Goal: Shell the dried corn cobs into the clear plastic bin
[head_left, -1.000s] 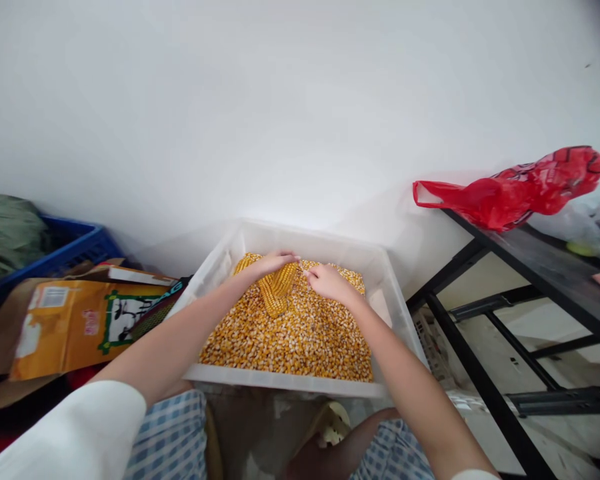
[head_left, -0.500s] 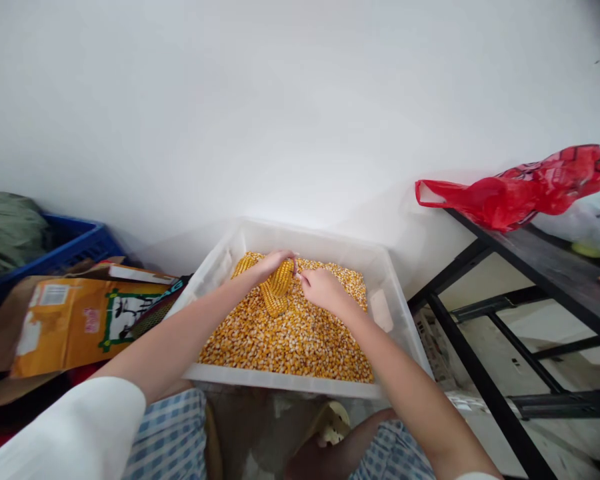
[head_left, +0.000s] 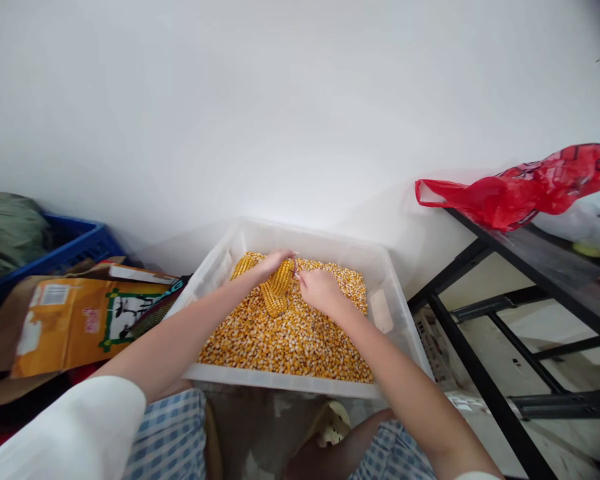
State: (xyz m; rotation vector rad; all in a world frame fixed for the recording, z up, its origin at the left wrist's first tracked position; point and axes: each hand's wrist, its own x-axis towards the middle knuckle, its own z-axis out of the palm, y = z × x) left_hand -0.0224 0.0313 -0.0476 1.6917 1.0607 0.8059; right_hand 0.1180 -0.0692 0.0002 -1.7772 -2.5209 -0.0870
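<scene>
- Left hand [head_left: 279,262] curved over an ear of corn [head_left: 283,277], clamped on its upper part. Grip probably served to steady the ear while leaving its end exposed to the other side.
- Right hand [head_left: 317,287] curled, thumb side toward that exposed end, fingertips at or just beside it. Whether they pinched anything, could not tell.
- Hands close together, ear between them, low over loose corn kernels [head_left: 290,347]. Working low likely kept anything dropped inside the translucent plastic tub [head_left: 285,382].
- A second ear [head_left: 274,303] lay directly beneath the held one, on the kernels; a third [head_left: 243,265] lay at the far left, partly behind the left wrist. Both within easy reach.
- Tub stood against the white wall [head_left: 280,100], near rim toward the person's knees, which presumably shortened the reach.
- Left of it: flattened cardboard box [head_left: 85,327], blue plastic crate [head_left: 87,243]. Right: red plastic bag [head_left: 510,197] on a black-framed table [head_left: 575,283].
</scene>
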